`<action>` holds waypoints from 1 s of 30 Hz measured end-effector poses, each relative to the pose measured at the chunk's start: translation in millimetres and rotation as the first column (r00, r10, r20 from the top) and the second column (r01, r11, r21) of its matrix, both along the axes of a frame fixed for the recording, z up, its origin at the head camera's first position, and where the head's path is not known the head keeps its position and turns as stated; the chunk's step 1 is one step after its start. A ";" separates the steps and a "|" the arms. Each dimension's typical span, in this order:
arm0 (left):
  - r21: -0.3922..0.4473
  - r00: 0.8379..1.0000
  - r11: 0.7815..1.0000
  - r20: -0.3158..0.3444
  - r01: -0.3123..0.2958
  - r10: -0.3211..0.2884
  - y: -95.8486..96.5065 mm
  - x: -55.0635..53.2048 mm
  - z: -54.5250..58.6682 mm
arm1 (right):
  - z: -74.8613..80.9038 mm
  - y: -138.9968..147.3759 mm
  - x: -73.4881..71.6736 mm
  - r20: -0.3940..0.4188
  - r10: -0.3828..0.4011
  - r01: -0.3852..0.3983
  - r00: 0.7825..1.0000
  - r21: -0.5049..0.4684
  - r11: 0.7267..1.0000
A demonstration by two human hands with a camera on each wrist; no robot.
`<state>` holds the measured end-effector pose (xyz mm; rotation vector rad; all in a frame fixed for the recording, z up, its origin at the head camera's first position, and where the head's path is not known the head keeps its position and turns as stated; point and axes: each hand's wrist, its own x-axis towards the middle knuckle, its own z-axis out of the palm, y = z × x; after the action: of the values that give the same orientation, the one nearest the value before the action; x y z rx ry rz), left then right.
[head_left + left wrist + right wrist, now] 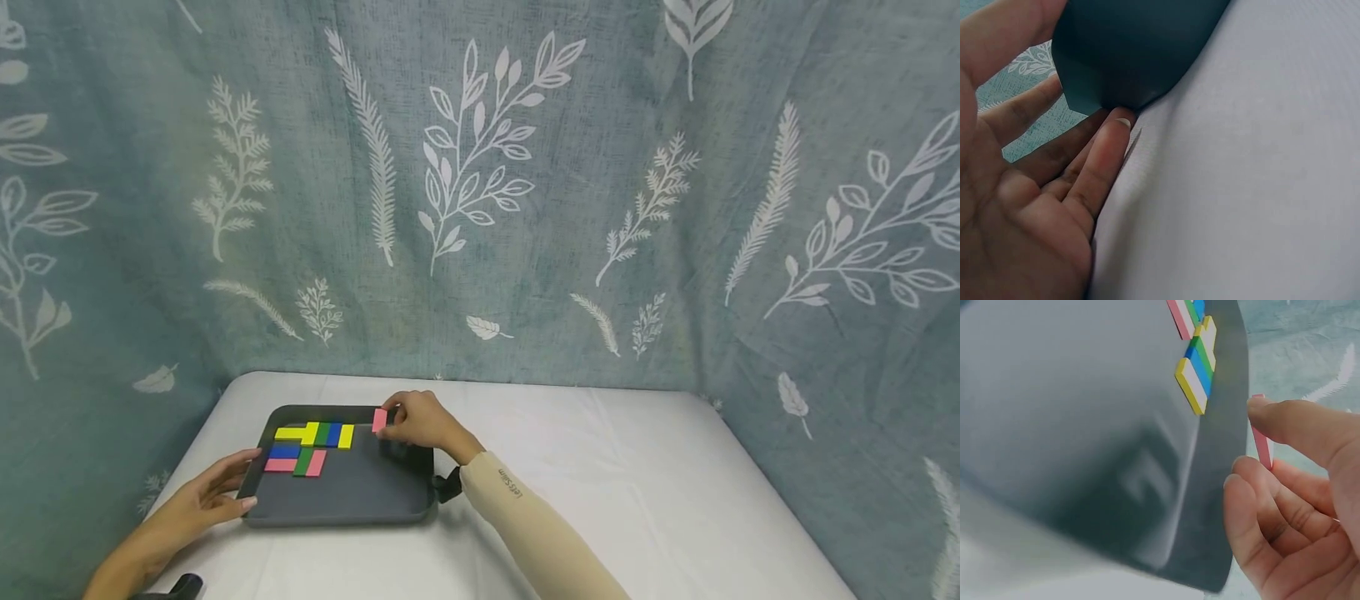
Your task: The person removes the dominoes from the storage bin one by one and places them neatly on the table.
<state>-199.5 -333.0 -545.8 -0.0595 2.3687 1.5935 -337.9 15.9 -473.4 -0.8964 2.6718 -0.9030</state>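
Observation:
A dark grey tray (352, 500) lies on the white-covered table, tilted-looking in the wrist views. My right hand (420, 418) is over its back right corner, pinching a pink tile (380, 420) between thumb and fingers. The same pink tile (1262, 445) shows edge-on in the right wrist view, beside the tray's rim. At the tray's left side, my left hand (197, 500) spreads its fingers along the rim, fingertips touching it. Flat tiles lie together in the tray's back left: yellow (346, 437), blue (284, 451), green (303, 462) and pink (281, 466).
A white cloth (600, 483) covers the table. Behind and beside it hangs a blue-green curtain (525, 317) with white leaf prints. A black strap (448, 485) is at my right wrist, and a black object (186, 585) shows near my left wrist.

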 end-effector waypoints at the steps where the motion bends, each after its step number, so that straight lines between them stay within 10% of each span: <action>1: 0.001 1.000 1.000 0.000 0.002 -0.002 0.0 -0.1 -0.1 | 1.4 3.5 0.2 -0.001 -0.003 0.003 1.000 -0.008 1.000; 30: 0.032 1.000 0.999 -0.006 0.004 -0.004 3.6 3.8 6.7 | 4.0 100.2 9.7 -0.164 -0.053 0.041 0.985 -0.074 0.996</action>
<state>-195.7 -329.5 -539.1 -0.0435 2.3458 1.6316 -328.2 116.1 -469.4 -0.9676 2.8288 -0.9792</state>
